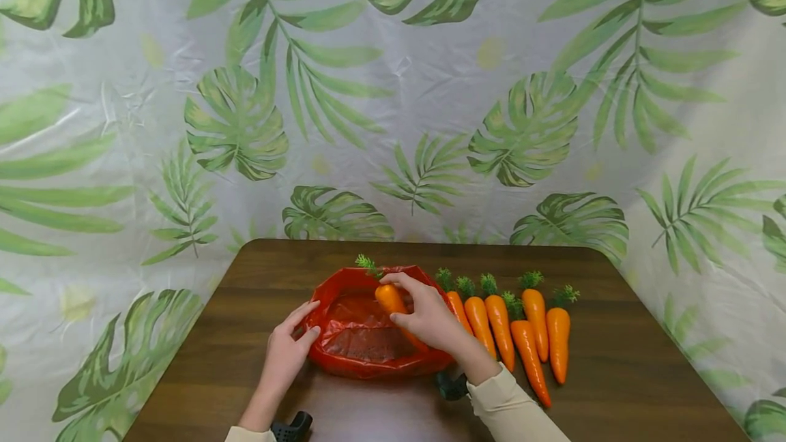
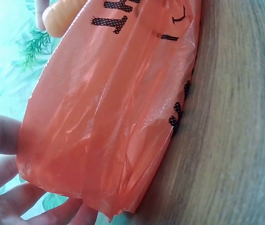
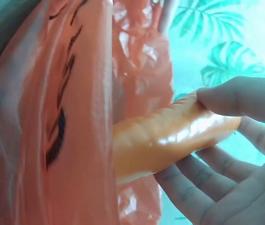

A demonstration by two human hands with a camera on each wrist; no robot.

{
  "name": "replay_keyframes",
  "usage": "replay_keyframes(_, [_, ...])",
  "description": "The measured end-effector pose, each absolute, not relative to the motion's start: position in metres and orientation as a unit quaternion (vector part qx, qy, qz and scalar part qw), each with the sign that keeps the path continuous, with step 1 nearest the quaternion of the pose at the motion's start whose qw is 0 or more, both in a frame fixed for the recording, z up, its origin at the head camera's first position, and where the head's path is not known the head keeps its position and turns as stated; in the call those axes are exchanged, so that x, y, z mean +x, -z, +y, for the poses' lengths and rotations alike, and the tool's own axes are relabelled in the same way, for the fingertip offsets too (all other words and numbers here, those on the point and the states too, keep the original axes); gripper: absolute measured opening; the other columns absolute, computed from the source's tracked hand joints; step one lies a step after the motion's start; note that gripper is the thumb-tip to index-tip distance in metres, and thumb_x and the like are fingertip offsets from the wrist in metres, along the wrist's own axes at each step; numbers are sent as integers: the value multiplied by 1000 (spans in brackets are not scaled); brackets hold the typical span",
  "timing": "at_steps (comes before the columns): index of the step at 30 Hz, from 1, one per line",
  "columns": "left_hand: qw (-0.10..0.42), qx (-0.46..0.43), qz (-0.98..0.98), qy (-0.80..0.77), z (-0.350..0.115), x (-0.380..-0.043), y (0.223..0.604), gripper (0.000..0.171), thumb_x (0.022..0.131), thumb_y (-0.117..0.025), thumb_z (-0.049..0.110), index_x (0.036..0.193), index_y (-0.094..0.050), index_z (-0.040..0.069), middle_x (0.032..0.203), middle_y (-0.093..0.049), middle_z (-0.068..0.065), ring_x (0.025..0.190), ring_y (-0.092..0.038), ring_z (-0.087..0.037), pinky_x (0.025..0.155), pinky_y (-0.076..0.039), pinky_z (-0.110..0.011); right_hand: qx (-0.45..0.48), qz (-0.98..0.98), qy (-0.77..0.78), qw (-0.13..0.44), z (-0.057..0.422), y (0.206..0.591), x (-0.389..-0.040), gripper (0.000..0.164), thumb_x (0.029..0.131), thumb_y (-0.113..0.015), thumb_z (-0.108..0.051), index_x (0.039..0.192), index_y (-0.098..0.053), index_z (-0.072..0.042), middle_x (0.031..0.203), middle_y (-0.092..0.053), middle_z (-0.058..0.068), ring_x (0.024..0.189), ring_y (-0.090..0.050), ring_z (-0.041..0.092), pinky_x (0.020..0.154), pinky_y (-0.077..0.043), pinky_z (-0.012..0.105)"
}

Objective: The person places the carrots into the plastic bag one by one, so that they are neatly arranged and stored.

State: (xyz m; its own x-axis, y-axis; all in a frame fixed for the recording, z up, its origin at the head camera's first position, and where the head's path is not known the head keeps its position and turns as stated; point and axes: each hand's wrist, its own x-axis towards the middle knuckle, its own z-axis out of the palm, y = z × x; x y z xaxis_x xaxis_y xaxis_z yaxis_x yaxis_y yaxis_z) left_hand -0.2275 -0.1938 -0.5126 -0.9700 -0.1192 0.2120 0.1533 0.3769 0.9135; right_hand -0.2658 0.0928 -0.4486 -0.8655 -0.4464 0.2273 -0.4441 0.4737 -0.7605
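Observation:
A red plastic bag with black printing stands with its mouth spread wide on the table. At its left side, my left hand holds the rim, the thumb apart from the fingers. My right hand grips an orange carrot with a green leafy top, over the right part of the bag's mouth. Thumb and fingers pinch the carrot's thick upper part, which the right wrist view shows as a glossy carrot. Its lower end goes down inside the bag, hidden behind the bag's red wall.
Several more carrots with green tops lie side by side right of the bag, some partly behind my right arm. The dark wooden table meets a leaf-patterned cloth at its back. Black wrist gear sits by my left sleeve.

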Motion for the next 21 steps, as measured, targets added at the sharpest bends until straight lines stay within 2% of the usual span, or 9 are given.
replay_keyframes(9, [124,-11,-820,559,-193,-227,514,44,93,-69,5,136,-65,13,148,-51,-16,135,-47,-41,100,-47,-51,-306,862,404,8,82,451,-265,60,87,-77,-4,133,-56,-35,123,-61,-11,102,-61,12,88,-55,30])
replay_keyframes(16, [130,-8,-820,557,-194,-228,514,46,94,-69,6,138,-63,15,148,-51,-15,135,-48,-41,99,-48,-50,-344,871,352,-6,74,452,-269,60,84,-79,-4,133,-56,-30,126,-61,-12,104,-59,11,91,-54,35])
replay_keyframes(21, [135,-11,-821,555,-194,-228,515,48,93,-69,5,140,-62,13,147,-52,-16,132,-50,-41,97,-49,-50,-372,882,289,15,71,456,-267,58,83,-80,-4,131,-58,-28,125,-61,-13,104,-58,10,92,-53,36])
